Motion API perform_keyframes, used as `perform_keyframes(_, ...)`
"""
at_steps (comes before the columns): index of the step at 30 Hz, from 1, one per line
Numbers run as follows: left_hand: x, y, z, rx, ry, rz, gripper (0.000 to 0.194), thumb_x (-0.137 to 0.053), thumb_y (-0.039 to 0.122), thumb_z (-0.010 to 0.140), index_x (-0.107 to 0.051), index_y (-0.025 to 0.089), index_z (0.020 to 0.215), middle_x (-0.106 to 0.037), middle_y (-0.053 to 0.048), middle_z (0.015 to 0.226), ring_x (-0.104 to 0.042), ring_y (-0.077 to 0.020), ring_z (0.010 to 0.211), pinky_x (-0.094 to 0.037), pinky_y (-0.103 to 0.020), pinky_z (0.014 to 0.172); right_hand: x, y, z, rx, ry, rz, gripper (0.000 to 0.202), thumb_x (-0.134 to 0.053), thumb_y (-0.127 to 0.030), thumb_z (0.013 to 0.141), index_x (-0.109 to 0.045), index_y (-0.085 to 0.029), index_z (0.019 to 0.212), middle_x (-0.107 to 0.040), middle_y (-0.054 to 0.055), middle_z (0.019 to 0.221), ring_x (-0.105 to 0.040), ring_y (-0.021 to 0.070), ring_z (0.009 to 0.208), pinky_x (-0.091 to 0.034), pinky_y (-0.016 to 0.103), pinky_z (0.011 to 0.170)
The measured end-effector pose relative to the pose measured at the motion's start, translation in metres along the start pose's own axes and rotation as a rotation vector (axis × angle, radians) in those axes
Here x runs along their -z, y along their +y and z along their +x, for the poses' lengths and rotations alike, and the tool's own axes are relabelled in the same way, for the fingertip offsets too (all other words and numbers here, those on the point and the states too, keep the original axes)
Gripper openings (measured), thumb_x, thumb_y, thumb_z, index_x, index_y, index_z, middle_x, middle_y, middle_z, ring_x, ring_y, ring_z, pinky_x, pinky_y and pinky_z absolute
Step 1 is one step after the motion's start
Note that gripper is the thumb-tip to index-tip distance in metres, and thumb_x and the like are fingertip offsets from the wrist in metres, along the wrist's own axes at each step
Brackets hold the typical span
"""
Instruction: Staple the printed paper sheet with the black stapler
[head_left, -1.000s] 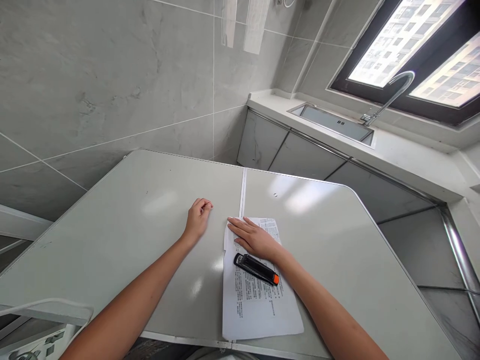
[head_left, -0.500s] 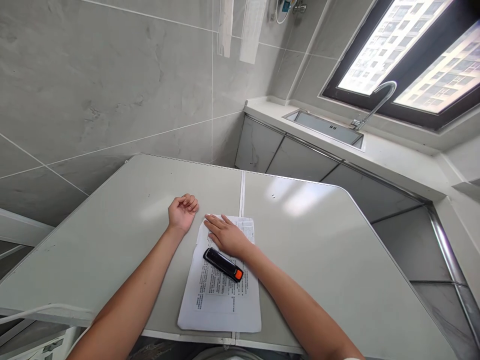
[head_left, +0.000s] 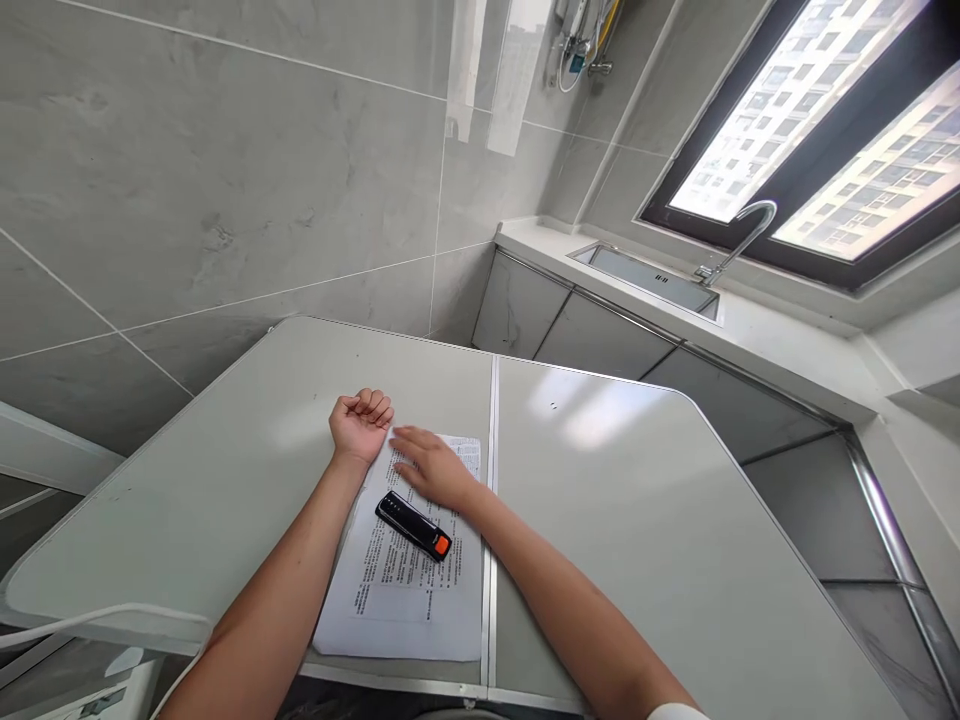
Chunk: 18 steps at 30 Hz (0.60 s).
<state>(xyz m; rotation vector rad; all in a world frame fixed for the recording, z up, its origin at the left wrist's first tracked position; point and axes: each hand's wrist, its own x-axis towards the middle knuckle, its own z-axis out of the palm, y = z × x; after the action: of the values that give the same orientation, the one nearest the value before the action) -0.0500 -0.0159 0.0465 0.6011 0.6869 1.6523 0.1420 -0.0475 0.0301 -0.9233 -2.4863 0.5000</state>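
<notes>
A stack of printed paper sheets (head_left: 397, 630) lies on the table, its right edge along the metal seam. On top rests a black oblong object with an orange end (head_left: 412, 525), which looks like a stapler, slanting down to the right. My right hand (head_left: 431, 468) lies over the upper part of the paper, fingers stretched out and palm down, just above the black object without touching it. My left hand (head_left: 360, 425) rests on its back at the paper's upper left corner. Its fingers curl inward and nothing shows in them.
The pale folding table (head_left: 637, 560) has a metal seam (head_left: 492, 500) down its middle. A white cable (head_left: 105, 612) crosses its lower left edge. Behind stand a tiled wall (head_left: 225, 170), a counter with a sink (head_left: 649, 280) and faucet (head_left: 742, 240), and a window (head_left: 750, 110).
The paper and the black object have shifted left with my right hand, off the seam. My left hand stays curled in nearly the same place. The camera view has tilted slightly.
</notes>
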Motion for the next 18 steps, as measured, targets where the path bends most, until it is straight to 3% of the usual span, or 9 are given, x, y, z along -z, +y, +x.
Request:
perform_keyframes(2, -0.002, -0.003, 0.0, 0.005, 0.011, 0.006, 0.037, -0.052, 0.03, 0.082, -0.023, 0.022, 0.06, -0.019, 0.003, 0.061, -0.025, -0.0113, 0.05, -0.032, -0.025, 0.043, 0.019, 0.027, -0.011, -0.123, 0.091, -0.01, 0.033, -0.049, -0.039, 0.105, -0.065, -0.03, 0.132, -0.068, -0.003, 0.136, -0.062, 0.0183, 0.124, -0.05, 0.034, 0.108)
perform_keyframes(4, -0.003, -0.004, 0.0, 0.012, 0.022, 0.009, 0.036, -0.051, 0.03, 0.081, -0.023, 0.022, 0.06, -0.019, 0.003, 0.062, -0.023, -0.0118, 0.051, -0.031, -0.025, 0.043, 0.045, 0.066, -0.028, -0.369, 0.276, -0.048, 0.026, -0.049, -0.035, 0.101, -0.073, -0.028, 0.108, -0.076, 0.001, 0.108, -0.068, 0.0213, 0.102, -0.055, 0.036, 0.093)
perform_keyframes(7, -0.002, -0.004, -0.001, -0.022, 0.012, -0.053, 0.036, -0.051, 0.03, 0.08, -0.023, 0.022, 0.061, -0.017, 0.003, 0.064, -0.021, -0.0121, 0.052, -0.03, -0.024, 0.044, 0.092, 0.13, -0.061, -0.622, 0.486, -0.128, 0.035, -0.045, -0.039, 0.096, -0.071, -0.017, 0.101, -0.071, 0.014, 0.1, -0.065, 0.0281, 0.096, -0.052, 0.047, 0.092)
perform_keyframes(10, 0.0, -0.001, -0.005, -0.097, 0.005, -0.136, 0.037, -0.053, 0.03, 0.081, -0.023, 0.021, 0.062, -0.018, 0.003, 0.064, -0.023, -0.0124, 0.053, -0.03, -0.024, 0.044, 0.126, 0.177, -0.091, -0.785, 0.585, -0.132, 0.046, -0.052, -0.05, 0.087, -0.068, -0.013, 0.109, -0.07, 0.014, 0.099, -0.063, 0.0237, 0.079, -0.052, 0.042, 0.078)
perform_keyframes(13, 0.001, 0.001, -0.007, -0.099, 0.016, -0.169, 0.037, -0.055, 0.03, 0.08, -0.023, 0.021, 0.063, -0.019, 0.003, 0.063, -0.024, -0.0121, 0.053, -0.03, -0.023, 0.044, 0.136, 0.202, -0.106, -0.846, 0.576, -0.07, 0.051, -0.062, -0.057, 0.078, -0.069, -0.015, 0.107, -0.072, 0.011, 0.096, -0.061, 0.0189, 0.068, -0.05, 0.034, 0.068)
perform_keyframes(18, -0.001, -0.001, -0.009, 0.002, -0.034, -0.343, 0.038, -0.058, 0.023, 0.073, -0.021, 0.02, 0.063, -0.018, 0.004, 0.062, -0.027, -0.0094, 0.051, -0.03, -0.022, 0.043, 0.127, 0.218, -0.103, -0.839, 0.543, -0.022, 0.034, -0.065, -0.044, 0.073, -0.072, -0.019, 0.094, -0.074, 0.007, 0.091, -0.061, 0.018, 0.067, -0.049, 0.033, 0.072)
